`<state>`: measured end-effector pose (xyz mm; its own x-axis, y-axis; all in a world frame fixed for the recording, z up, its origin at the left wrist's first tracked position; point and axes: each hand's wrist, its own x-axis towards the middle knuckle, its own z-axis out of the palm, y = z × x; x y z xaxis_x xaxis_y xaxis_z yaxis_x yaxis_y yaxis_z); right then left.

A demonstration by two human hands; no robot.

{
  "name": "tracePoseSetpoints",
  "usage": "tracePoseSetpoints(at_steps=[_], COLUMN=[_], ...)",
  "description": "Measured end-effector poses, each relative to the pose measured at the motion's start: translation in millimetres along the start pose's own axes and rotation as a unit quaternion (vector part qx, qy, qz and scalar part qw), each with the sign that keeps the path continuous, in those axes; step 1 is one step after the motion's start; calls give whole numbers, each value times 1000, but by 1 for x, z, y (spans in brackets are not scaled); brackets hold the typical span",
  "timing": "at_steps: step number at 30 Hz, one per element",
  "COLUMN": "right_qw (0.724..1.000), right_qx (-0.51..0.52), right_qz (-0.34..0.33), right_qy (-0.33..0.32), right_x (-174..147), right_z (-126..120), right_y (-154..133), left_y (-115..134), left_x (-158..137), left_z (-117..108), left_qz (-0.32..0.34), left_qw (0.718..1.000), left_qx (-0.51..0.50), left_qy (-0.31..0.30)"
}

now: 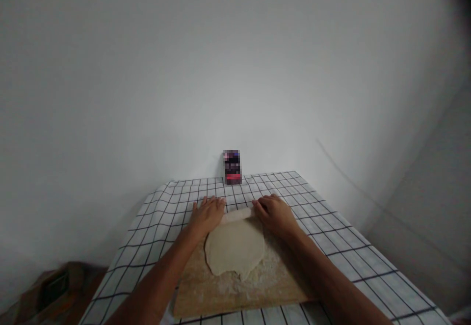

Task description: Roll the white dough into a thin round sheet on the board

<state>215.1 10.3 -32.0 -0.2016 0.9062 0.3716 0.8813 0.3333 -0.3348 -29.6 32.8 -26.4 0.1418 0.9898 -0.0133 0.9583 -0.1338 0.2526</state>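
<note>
A pale rolling pin (239,214) lies crosswise over the far edge of a flattened sheet of dough (235,247). My left hand (209,213) is over the pin's left end, with its fingers reaching forward and bending down over it. On the other end, my right hand (274,212) is closed with curled fingers. Both hands cover the pin's ends, so only its middle shows. The dough is wide and thin, with a ragged near edge, and rests on a wooden board (206,298). Flour is scattered on the board around the near and right sides of the dough.
A white cloth with a black grid (154,227) covers the table. At the back, a dark upright object (232,167), blurred out, stands against the white wall (235,69). A cardboard box (59,285) sits low at the left, beside the table.
</note>
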Motion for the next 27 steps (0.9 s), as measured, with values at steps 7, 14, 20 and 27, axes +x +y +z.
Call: tracePoseSetpoints(at_steps=[7, 14, 20, 27], right_qw=[1000, 1000, 998, 998], right_qx=[-26, 2, 35, 2], right_qz=[0, 13, -46, -61], right_qy=[-3, -20, -21, -22], right_x=[-1, -4, -9, -11], right_z=[3, 3, 6, 10], right_y=[-2, -4, -10, -14], left_y=[-12, -38, -19, -9], left_x=[11, 1, -47, -71], left_z=[5, 4, -12, 13], left_qz=[14, 13, 60, 41], left_qw=[982, 881, 924, 988], left_qx=[-172, -460, -352, -30], left_qy=[81, 111, 135, 148])
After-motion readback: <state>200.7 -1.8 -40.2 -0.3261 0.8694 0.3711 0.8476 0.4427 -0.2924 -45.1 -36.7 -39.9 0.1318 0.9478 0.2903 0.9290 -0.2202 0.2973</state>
